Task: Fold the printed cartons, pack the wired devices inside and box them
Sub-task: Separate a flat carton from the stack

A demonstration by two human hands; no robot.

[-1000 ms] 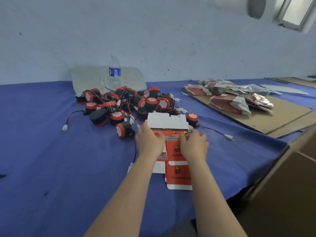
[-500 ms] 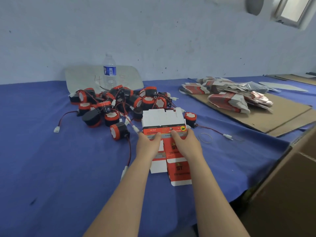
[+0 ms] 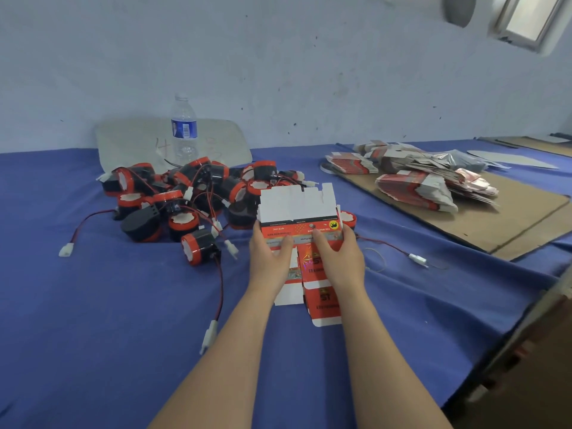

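A red and white printed carton [image 3: 298,209] lies partly folded on the blue table, its white far panel raised upright. My left hand [image 3: 270,258] and my right hand [image 3: 337,258] grip it side by side, thumbs on the printed face and fingers round its sides. The carton's near flaps [image 3: 325,305] lie flat toward me. Behind and left of it sits a heap of black and red wired devices [image 3: 192,196], with one device [image 3: 199,247] lying closest to my left hand. Red wires with white plugs [image 3: 66,249] trail out from the heap.
A clear water bottle [image 3: 184,131] stands behind the heap, before a pale board [image 3: 130,140] leaning on the wall. Stacks of flat cartons [image 3: 414,178] lie on a brown cardboard sheet [image 3: 495,221] at the right. A large brown box [image 3: 532,366] stands off the table's right edge.
The carton's white far panel has been lifted from lying flat to standing upright. Both hands have slid toward its sides.
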